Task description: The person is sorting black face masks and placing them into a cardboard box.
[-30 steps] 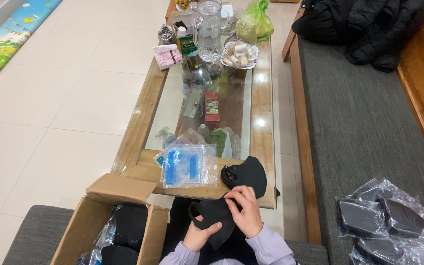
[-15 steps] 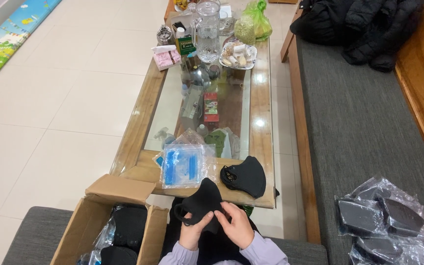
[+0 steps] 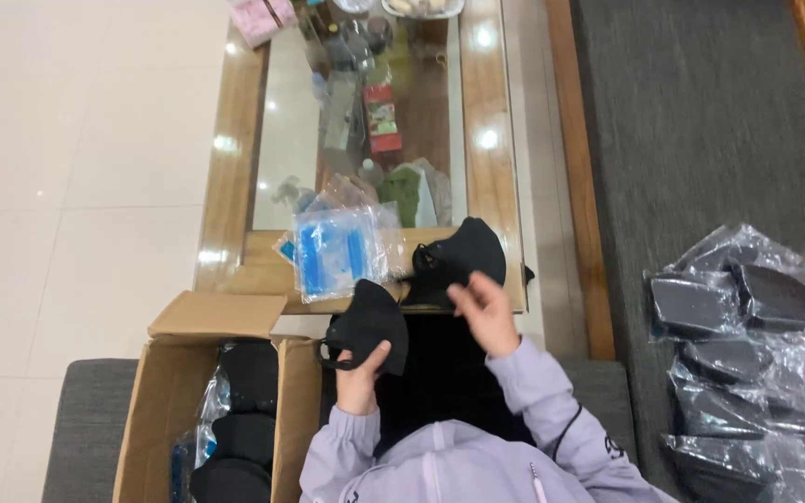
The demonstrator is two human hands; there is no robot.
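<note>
Pinched at its lower edge by the left hand (image 3: 358, 373), a black mask (image 3: 370, 324) is held upright just in front of the lavender sleeves, below the near edge of the worktop (image 3: 486, 140). The left grip is closed on that mask, with the thumb seen across its rim. The right hand (image 3: 484, 312) is raised just to the right of the held mask, apart from it, with its fingers loosely curled and nothing seen between them. Its fingertips are placed at the near edge of a second black mask (image 3: 458, 253), which is laid on the worktop's near end; whether it is touched cannot be told. A clear packet with blue contents (image 3: 337, 253) is seen just left of that second mask. An open cardboard box (image 3: 221, 317) holding dark wrapped items is set to the left, and a heap of clear-wrapped dark packs (image 3: 757, 345) is spread on the grey seat at the right.
</note>
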